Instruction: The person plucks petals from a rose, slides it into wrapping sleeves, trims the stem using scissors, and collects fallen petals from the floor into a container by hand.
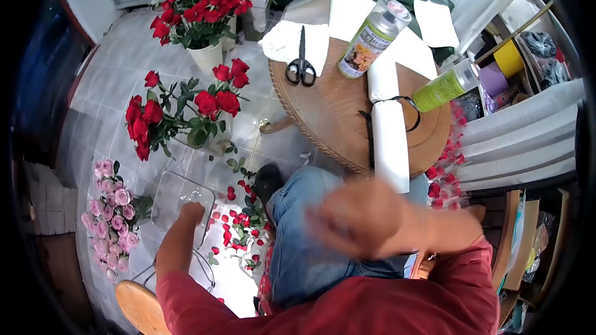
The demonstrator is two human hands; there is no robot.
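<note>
My left hand (192,213) reaches down over a clear square tray-like top with a metal rim (162,189). Its fingers point away from me and are mostly hidden. Small bright specks show beside them on the clear surface. My right hand (357,218) is raised above my jeans, smeared by motion, and its fingers look curled. Whether it holds anything does not show. Just beyond it, a long white paper roll (390,142) with a black ribbon (369,130) lies on the round wooden table (310,111).
Black scissors (302,69) and two spray cans (375,37) (444,87) are on the table. Red roses (208,9) stand in a white bucket (206,57), more red roses (208,104) nearer. Pink roses (113,214) are at left. Petals (239,229) litter the floor by a wooden stool (141,307).
</note>
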